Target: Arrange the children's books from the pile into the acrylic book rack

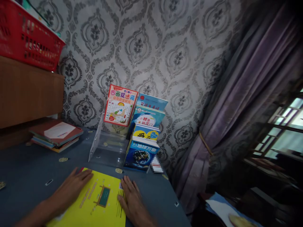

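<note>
Yellow book point(102, 196) | left hand point(75, 186), right hand point(132, 199) atop — fingers narrowly spread | blue-grey table point(26, 167) — patterned wall point(151, 47)

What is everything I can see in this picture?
Book: one, yellow, on table
Table: one, blue-grey, below
Display stand: one, clear, on table
Picture book: one, red-bordered, stand's upper left
Stacked-up books: at least four, mostly blue, stand's right
Book pile: several, mixed, table's left
Cabinet: one, brown, left
Basket: one, red, on cabinet
Wallpaper: grey, behind
Curtain: one, purplish, right
Window: one, pale, far right
Left hand, right hand: two, bare, on yellow book
</note>
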Demonstrator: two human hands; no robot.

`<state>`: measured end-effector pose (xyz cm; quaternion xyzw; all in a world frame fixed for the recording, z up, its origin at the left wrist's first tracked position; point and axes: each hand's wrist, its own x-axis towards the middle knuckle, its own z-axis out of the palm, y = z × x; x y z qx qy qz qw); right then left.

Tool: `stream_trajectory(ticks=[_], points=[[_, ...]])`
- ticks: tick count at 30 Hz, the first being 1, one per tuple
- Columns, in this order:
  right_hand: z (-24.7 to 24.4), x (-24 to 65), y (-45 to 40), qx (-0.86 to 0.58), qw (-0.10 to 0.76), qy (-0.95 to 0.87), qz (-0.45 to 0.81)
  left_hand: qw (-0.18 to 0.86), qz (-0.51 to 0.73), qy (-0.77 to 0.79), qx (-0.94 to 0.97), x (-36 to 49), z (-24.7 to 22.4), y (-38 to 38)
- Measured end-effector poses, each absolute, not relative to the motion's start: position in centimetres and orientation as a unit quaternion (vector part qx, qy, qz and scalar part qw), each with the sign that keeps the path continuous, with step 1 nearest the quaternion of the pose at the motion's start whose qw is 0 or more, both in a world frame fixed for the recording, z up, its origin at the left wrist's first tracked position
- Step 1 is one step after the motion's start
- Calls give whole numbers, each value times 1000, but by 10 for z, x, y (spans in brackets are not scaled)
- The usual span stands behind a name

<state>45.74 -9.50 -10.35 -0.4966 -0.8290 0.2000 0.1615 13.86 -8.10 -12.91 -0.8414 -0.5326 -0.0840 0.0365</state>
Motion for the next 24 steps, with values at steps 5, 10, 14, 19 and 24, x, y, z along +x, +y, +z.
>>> stream_trajectory(ticks=[5, 10, 14, 19, 24], points=[[-93, 455, -99, -508, 139, -824, 206, 4, -65, -562, -824, 153, -102, -90], [-80, 448, -104, -529, 95, -822, 188, 15, -20, -617, -787, 160, -81, -97], [-80, 448, -105, -532, 90, -824, 172, 12, -39, -629, -776, 157, -82, -95], [-82, 450, -106, -525, 90, -831, 161, 6, -53, -636, -770, 155, -85, -96], [-80, 447, -109, -498, 91, -853, 126, 14, -59, -637, -769, 155, -87, -95]])
